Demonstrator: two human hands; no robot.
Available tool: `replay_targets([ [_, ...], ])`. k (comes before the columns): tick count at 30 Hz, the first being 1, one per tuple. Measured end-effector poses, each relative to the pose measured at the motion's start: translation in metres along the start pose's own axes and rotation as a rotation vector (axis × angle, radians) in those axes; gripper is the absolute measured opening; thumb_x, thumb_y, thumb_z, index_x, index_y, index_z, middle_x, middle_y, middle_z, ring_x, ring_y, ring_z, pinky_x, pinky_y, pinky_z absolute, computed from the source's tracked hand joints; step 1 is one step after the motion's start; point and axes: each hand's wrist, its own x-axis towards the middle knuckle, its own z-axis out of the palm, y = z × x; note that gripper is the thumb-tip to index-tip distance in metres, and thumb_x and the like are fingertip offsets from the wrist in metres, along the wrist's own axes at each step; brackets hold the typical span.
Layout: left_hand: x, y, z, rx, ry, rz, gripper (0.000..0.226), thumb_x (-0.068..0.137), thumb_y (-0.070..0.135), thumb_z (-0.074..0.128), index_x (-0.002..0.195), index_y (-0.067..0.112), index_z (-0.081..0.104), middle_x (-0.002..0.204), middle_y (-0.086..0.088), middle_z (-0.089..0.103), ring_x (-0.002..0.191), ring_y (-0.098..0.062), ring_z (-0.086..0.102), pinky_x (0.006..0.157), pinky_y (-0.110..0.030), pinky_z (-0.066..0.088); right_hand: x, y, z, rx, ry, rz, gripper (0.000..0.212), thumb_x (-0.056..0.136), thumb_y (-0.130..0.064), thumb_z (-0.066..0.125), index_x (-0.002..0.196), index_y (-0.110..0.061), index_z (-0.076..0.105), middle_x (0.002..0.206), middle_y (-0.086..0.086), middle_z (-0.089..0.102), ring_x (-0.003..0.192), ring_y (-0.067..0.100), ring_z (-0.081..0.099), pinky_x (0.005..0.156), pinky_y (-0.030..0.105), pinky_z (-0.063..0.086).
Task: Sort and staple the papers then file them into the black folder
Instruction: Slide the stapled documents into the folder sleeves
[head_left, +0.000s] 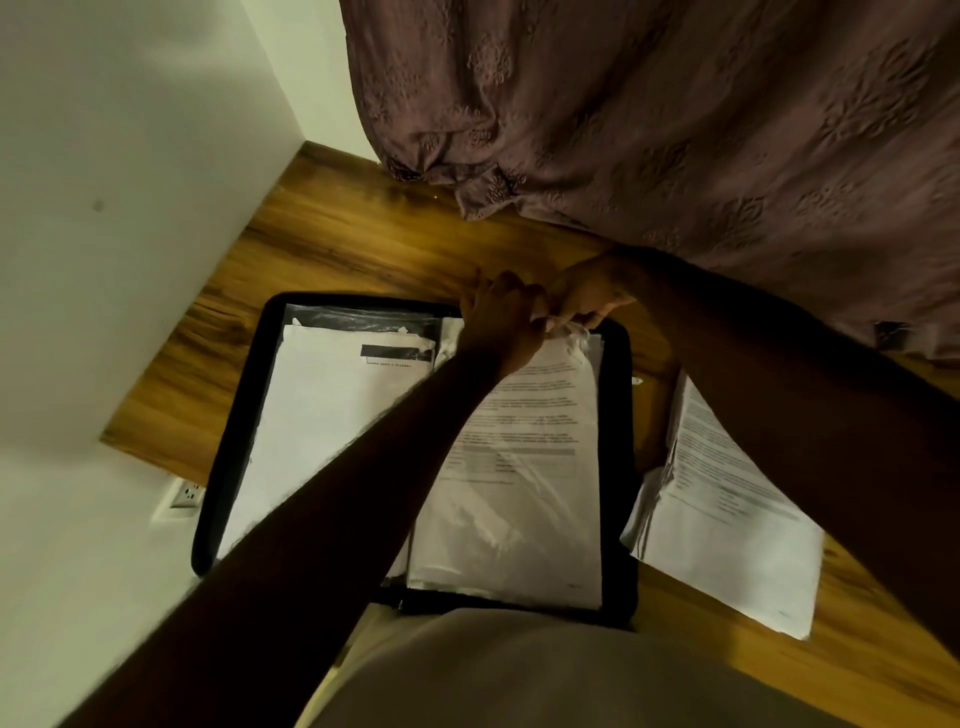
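Pinching the top edge of a plastic sleeve, my right hand has thumb and fingertips closed on the crumpled clear film at the far right corner of the black folder. My left hand sits just beside it, touching it, with fingers curled at the same top edge. Its back faces me, so I cannot tell what those fingers hold.

The folder lies open and flat on the wooden desk, its near edge against my body. A printed sheet shows through the sleeve on the right half. On the left half another sleeve holds white pages.

A loose pile of papers rests on the desk just to the right of the folder, partly under my right forearm. A patterned curtain hangs down onto the far side of the desk, and a wall socket shows below the desk's left edge.
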Motion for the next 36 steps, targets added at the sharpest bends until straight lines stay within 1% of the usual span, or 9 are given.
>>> replay_targets([
  [7,-0.050,0.012,0.024,-0.117,-0.084,-0.104,0.064,0.095,0.039,0.063,0.150,0.021,0.035,0.153,-0.013,0.032,0.136,-0.036,0.041,0.106,-0.052,0.038,-0.026,0.010,0.015,-0.079,0.070,0.046,0.033,0.103,-0.050,0.045,0.108,-0.027,0.068,0.100,-0.007,0.065,0.095,0.016,0.058,0.084,0.031,0.044],
  [10,-0.077,0.025,0.038,-0.091,-0.144,-0.110,0.063,0.094,0.046,0.060,0.147,0.020,0.037,0.149,-0.014,0.034,0.135,-0.035,0.039,0.106,-0.051,0.035,-0.028,0.032,0.027,0.035,0.229,-0.125,0.007,0.096,-0.029,0.066,0.100,-0.023,0.066,0.116,0.011,0.067,0.081,0.011,0.059,0.068,0.025,0.048],
  [14,-0.110,0.049,0.052,-0.072,-0.222,-0.132,0.083,0.086,0.065,0.059,0.149,0.019,0.030,0.156,-0.017,0.024,0.144,-0.038,0.025,0.111,-0.055,0.028,-0.038,0.043,0.053,0.324,0.236,-0.174,0.003,0.096,-0.012,0.064,0.097,-0.015,0.065,0.104,0.013,0.065,0.087,0.025,0.060,0.085,0.044,0.058],
  [16,-0.128,0.064,0.058,-0.035,-0.301,-0.177,0.101,0.082,0.072,0.059,0.155,0.017,0.016,0.163,-0.019,0.009,0.151,-0.041,0.008,0.117,-0.060,0.018,-0.040,0.046,0.067,0.422,0.348,-0.199,0.010,0.096,-0.008,0.060,0.093,-0.014,0.067,0.092,0.010,0.068,0.078,0.026,0.065,0.062,0.037,0.060],
  [20,-0.154,0.084,0.062,0.041,-0.355,-0.222,0.107,0.087,0.051,0.066,0.158,0.017,-0.006,0.164,-0.025,-0.007,0.151,-0.047,-0.006,0.119,-0.063,0.011,-0.045,0.047,0.090,0.636,0.528,-0.191,0.010,0.096,-0.013,0.062,0.090,-0.016,0.070,0.100,0.012,0.073,0.089,0.028,0.072,0.070,0.041,0.062],
  [23,-0.158,0.090,0.051,0.033,-0.317,-0.241,0.106,0.084,0.040,0.071,0.156,0.022,-0.003,0.160,-0.026,0.011,0.146,-0.050,0.016,0.113,-0.065,0.031,-0.053,0.037,0.092,0.598,0.614,-0.234,0.007,0.095,-0.017,0.066,0.090,-0.016,0.071,0.100,0.008,0.071,0.093,0.025,0.069,0.072,0.040,0.062],
  [27,-0.162,0.094,0.021,-0.137,-0.157,-0.259,0.085,0.091,0.029,0.063,0.155,0.020,0.008,0.126,-0.018,0.048,0.110,-0.038,0.057,0.088,-0.049,0.054,-0.070,0.021,0.092,0.634,0.662,-0.374,0.006,0.094,-0.016,0.068,0.088,-0.016,0.069,0.089,0.008,0.070,0.083,0.026,0.070,0.069,0.040,0.060],
  [32,-0.166,0.059,-0.029,-0.164,0.008,-0.294,0.069,0.090,0.010,0.055,0.152,0.014,0.024,0.110,-0.022,0.064,0.098,-0.042,0.064,0.073,-0.039,0.047,-0.091,-0.004,0.110,1.063,0.560,-0.530,0.023,0.102,-0.037,0.053,0.118,-0.020,0.051,0.104,0.010,0.068,0.078,0.023,0.072,0.065,0.030,0.059],
  [36,-0.168,0.015,-0.080,-0.122,0.034,-0.293,0.070,0.088,0.006,0.058,0.151,0.016,0.029,0.116,-0.021,0.065,0.104,-0.043,0.064,0.082,-0.043,0.050,-0.068,-0.012,0.152,0.938,0.666,-0.566,0.020,0.099,-0.035,0.059,0.114,-0.022,0.059,0.109,0.006,0.067,0.081,0.018,0.068,0.075,0.035,0.057],
])
